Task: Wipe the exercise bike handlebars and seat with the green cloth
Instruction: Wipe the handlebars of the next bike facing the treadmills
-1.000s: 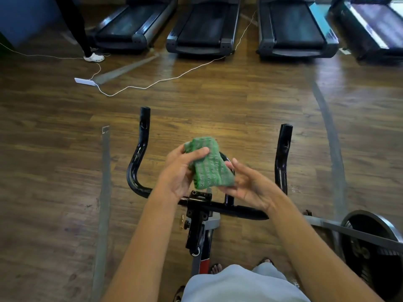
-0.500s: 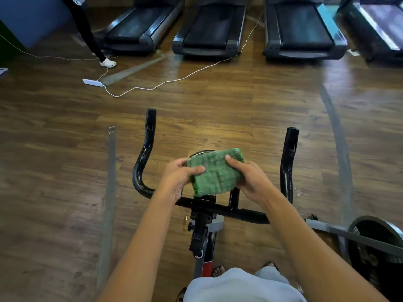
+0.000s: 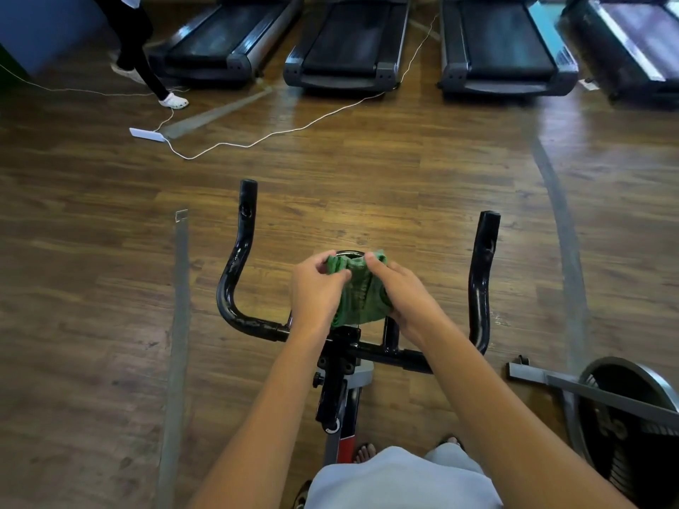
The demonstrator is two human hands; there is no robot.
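The green cloth (image 3: 358, 293) is bunched between both hands, just above the centre of the black handlebars (image 3: 235, 273). My left hand (image 3: 316, 288) pinches its left edge. My right hand (image 3: 400, 292) grips its right side with curled fingers. The handlebars' left horn and right horn (image 3: 481, 281) stand free on either side, and the cross bar (image 3: 389, 352) runs below my wrists. A small loop bar at the centre is partly covered by the cloth. The seat is not in view.
Several treadmills (image 3: 349, 45) line the far side. A white cable and power strip (image 3: 147, 134) lie on the wooden floor. A person's legs (image 3: 139, 49) are at the far left. Another bike's flywheel (image 3: 624, 416) sits at the right.
The cloth has gone from spread flat between my hands to bunched and lowered toward the centre loop of the handlebars. My hands have drawn closer together. The person at far left has stepped rightward.
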